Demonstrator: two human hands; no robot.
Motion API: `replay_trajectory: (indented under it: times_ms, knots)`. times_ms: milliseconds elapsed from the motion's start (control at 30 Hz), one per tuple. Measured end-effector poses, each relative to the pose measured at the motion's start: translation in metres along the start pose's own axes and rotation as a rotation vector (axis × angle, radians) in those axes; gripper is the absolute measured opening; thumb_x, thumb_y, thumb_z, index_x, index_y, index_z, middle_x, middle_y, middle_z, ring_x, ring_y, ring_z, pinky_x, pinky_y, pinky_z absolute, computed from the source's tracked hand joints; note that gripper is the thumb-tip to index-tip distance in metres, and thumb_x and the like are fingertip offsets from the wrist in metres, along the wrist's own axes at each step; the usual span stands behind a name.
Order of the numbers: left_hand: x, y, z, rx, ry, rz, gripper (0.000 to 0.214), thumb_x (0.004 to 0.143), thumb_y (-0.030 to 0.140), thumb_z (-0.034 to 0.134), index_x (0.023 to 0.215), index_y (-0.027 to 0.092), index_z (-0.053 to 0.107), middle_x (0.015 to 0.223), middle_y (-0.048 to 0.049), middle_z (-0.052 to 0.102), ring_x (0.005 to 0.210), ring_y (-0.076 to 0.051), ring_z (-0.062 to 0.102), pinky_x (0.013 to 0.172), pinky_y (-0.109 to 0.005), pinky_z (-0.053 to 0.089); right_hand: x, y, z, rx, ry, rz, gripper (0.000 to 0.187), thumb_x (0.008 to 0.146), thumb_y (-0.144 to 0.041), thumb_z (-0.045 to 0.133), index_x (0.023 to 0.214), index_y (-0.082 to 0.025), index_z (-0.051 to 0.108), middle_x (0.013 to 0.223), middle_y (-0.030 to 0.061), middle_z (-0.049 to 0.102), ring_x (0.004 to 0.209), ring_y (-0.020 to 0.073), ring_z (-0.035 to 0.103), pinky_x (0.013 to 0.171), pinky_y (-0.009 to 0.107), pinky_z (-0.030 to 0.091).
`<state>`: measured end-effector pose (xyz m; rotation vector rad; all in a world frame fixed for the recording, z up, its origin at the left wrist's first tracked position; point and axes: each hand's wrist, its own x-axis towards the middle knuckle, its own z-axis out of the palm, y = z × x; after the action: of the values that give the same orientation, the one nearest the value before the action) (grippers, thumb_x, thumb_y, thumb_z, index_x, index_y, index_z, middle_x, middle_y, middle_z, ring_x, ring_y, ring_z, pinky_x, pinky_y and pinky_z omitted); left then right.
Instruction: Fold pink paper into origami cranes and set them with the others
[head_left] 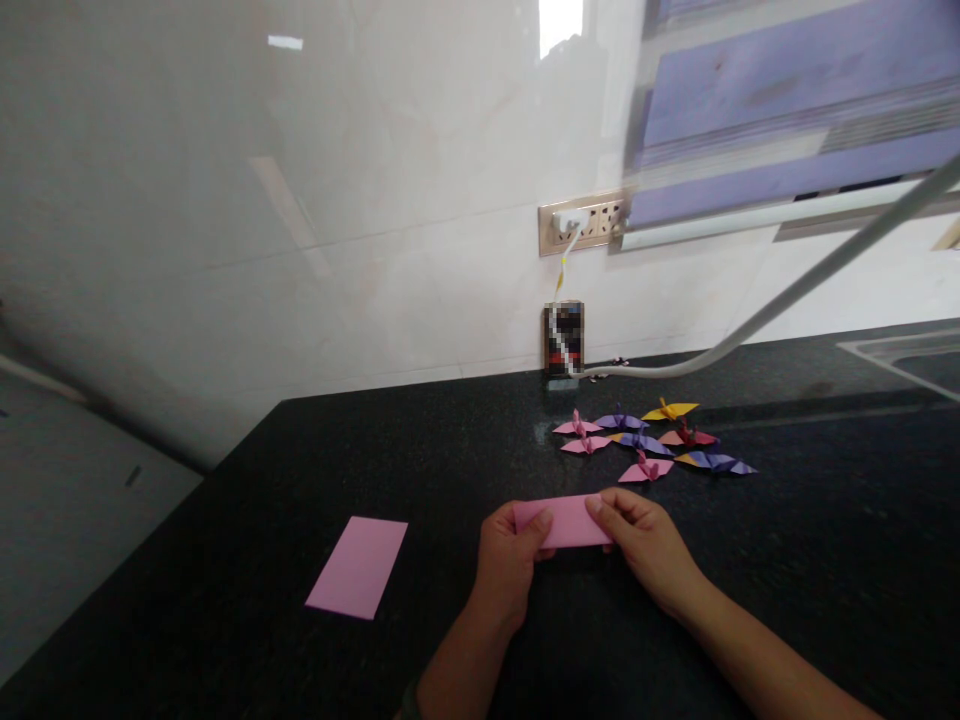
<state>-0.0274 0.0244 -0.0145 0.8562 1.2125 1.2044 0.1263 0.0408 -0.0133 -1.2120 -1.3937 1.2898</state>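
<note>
Between my two hands is a folded pink sheet of origami paper (571, 524), a wide flat rectangle held just above the dark countertop. My left hand (508, 562) pinches its left end, thumb on top and fingers behind. At the right end my right hand (649, 545) grips it the same way, the thumb near the upper corner. Another pink sheet of paper (358, 568) lies flat to the left of my hands. Beyond them sits a group of folded paper cranes (637, 440) in pink, purple, yellow and red.
A phone-like device with a blurred screen (564, 340) leans against the tiled wall, a white cable running to the wall socket (585, 222). A thick grey hose or cord (795, 290) slants down at the right. The dark countertop (225, 560) ends at a left edge.
</note>
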Motion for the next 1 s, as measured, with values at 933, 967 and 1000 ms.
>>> replay_trajectory:
  times_ms: [933, 967, 1000]
  knots:
    - [-0.007, 0.011, 0.001, 0.245, -0.040, 0.131, 0.020, 0.066, 0.031, 0.057, 0.062, 0.012, 0.062, 0.054, -0.0008, 0.055, 0.049, -0.010, 0.044, 0.047, -0.020, 0.033, -0.006, -0.010, 0.012, 0.143, -0.154, 0.099, 0.030, 0.065, -0.034, 0.060, 0.086, -0.015, 0.054, 0.071, 0.0016, 0.058, 0.059, 0.0122, 0.051, 0.047, 0.020, 0.038]
    - [-0.008, 0.011, 0.003, 0.230, -0.036, 0.126, 0.020, 0.066, 0.031, 0.057, 0.063, 0.012, 0.062, 0.054, -0.0008, 0.055, 0.049, -0.009, 0.043, 0.047, -0.020, 0.033, -0.006, -0.009, 0.014, 0.154, -0.158, 0.114, 0.027, 0.066, -0.034, 0.059, 0.084, -0.014, 0.055, 0.069, 0.0016, 0.058, 0.056, 0.0112, 0.050, 0.046, 0.020, 0.037]
    - [-0.008, 0.011, 0.004, 0.224, -0.032, 0.125, 0.020, 0.067, 0.031, 0.057, 0.063, 0.012, 0.062, 0.054, -0.0009, 0.055, 0.049, -0.009, 0.043, 0.047, -0.020, 0.033, -0.007, -0.007, 0.016, 0.163, -0.148, 0.119, 0.025, 0.067, -0.033, 0.058, 0.082, -0.013, 0.055, 0.067, 0.0012, 0.058, 0.054, 0.0103, 0.049, 0.045, 0.020, 0.036]
